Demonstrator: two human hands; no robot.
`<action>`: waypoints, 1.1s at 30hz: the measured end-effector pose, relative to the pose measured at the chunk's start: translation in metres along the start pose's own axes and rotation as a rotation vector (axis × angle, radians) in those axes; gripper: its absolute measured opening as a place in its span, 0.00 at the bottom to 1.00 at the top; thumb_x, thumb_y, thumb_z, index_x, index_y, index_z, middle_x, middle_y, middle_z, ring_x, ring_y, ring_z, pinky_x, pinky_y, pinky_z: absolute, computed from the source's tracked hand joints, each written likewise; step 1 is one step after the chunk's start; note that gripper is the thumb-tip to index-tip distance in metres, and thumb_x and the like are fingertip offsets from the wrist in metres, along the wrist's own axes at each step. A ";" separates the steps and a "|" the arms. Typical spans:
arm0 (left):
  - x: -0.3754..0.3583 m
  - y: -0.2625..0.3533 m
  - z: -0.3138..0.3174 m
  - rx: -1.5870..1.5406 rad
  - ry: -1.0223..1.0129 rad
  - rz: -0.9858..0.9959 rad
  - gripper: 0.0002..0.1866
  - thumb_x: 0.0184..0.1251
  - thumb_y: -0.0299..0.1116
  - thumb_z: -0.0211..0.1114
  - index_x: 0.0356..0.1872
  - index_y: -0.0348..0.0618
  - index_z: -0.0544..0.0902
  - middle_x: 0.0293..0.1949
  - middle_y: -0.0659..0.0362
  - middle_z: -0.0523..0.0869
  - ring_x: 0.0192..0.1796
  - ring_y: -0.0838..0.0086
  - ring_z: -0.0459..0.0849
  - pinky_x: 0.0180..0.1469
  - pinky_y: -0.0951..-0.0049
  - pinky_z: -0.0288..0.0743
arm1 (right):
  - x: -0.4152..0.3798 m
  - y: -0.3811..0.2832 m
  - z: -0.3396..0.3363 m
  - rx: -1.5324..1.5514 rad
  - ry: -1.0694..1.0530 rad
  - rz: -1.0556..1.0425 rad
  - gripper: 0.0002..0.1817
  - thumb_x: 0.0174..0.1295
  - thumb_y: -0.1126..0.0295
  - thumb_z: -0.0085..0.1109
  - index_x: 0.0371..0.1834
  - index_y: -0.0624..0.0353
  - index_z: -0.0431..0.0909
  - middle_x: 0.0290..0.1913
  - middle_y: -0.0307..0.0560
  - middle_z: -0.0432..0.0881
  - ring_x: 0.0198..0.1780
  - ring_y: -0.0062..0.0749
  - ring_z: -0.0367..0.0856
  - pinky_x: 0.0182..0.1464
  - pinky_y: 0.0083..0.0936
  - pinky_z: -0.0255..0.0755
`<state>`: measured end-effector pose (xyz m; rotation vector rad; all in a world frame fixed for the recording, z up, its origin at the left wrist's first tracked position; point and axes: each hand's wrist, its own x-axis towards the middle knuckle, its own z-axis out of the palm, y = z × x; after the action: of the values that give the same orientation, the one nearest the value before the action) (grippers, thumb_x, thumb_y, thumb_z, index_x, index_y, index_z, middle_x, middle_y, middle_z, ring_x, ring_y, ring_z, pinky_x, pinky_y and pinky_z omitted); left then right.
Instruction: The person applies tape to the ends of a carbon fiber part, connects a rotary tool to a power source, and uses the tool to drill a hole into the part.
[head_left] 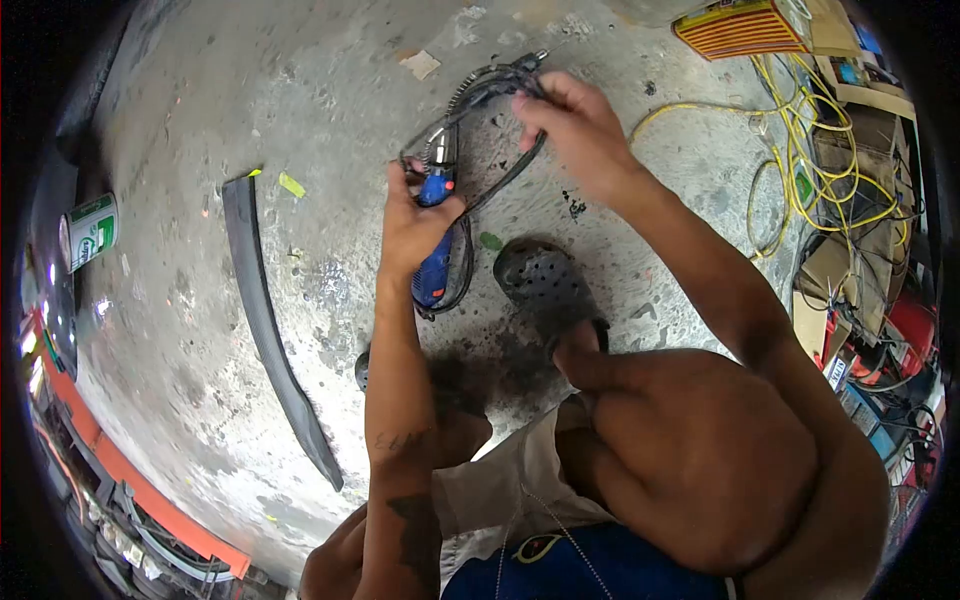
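Observation:
A blue rotary tool [434, 272] with a silver collar and a red button lies in line with my left forearm. My left hand [420, 225] is closed around its body and also touches a loop of black cable. From the tool's front end, a ribbed flexible shaft [462, 92] curves up to a metal tip. My right hand [578, 130] pinches the looped black cord [515, 172], above and to the right of the tool. Its fingertips are partly hidden by the cable.
On the concrete floor, a long black rubber strip [268, 300] lies to the left, with a tin can [90, 232] beyond it. A yellow extension cord [775, 165] tangles beside cardboard boxes at right. My dark clog [545, 280] is just below the tool. An orange panel [150, 490] sits lower left.

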<state>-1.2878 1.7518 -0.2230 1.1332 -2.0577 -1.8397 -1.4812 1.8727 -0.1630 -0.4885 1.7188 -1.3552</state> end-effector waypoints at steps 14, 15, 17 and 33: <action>-0.031 0.054 -0.010 0.265 0.081 0.100 0.29 0.56 0.24 0.69 0.58 0.35 0.64 0.37 0.55 0.80 0.36 0.69 0.80 0.42 0.68 0.77 | 0.032 0.009 -0.001 -1.033 0.536 -0.891 0.31 0.57 0.75 0.65 0.67 0.42 0.74 0.50 0.46 0.77 0.45 0.43 0.78 0.46 0.41 0.72; -0.033 0.054 -0.008 0.384 0.108 0.113 0.31 0.57 0.25 0.69 0.59 0.34 0.63 0.38 0.52 0.80 0.36 0.65 0.81 0.44 0.65 0.77 | 0.026 0.006 0.000 -1.276 0.482 -1.015 0.37 0.55 0.77 0.65 0.71 0.36 0.74 0.54 0.46 0.75 0.51 0.42 0.76 0.53 0.40 0.71; -0.035 0.046 0.001 0.331 0.125 0.101 0.32 0.57 0.26 0.70 0.59 0.32 0.62 0.39 0.50 0.80 0.38 0.62 0.82 0.45 0.63 0.77 | 0.018 0.010 0.003 -1.266 0.426 -0.981 0.39 0.54 0.77 0.65 0.72 0.32 0.73 0.56 0.45 0.75 0.54 0.43 0.74 0.56 0.43 0.69; -0.037 -0.017 0.054 0.298 0.495 0.103 0.28 0.51 0.35 0.79 0.45 0.34 0.70 0.37 0.49 0.78 0.38 0.57 0.81 0.46 0.60 0.77 | 0.014 0.058 0.035 -0.642 -0.076 -0.764 0.17 0.58 0.74 0.69 0.50 0.56 0.79 0.55 0.47 0.78 0.64 0.49 0.74 0.67 0.44 0.69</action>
<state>-1.2854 1.8176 -0.2380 1.3534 -2.0715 -1.0822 -1.4489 1.8611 -0.2226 -1.6643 1.9731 -1.2010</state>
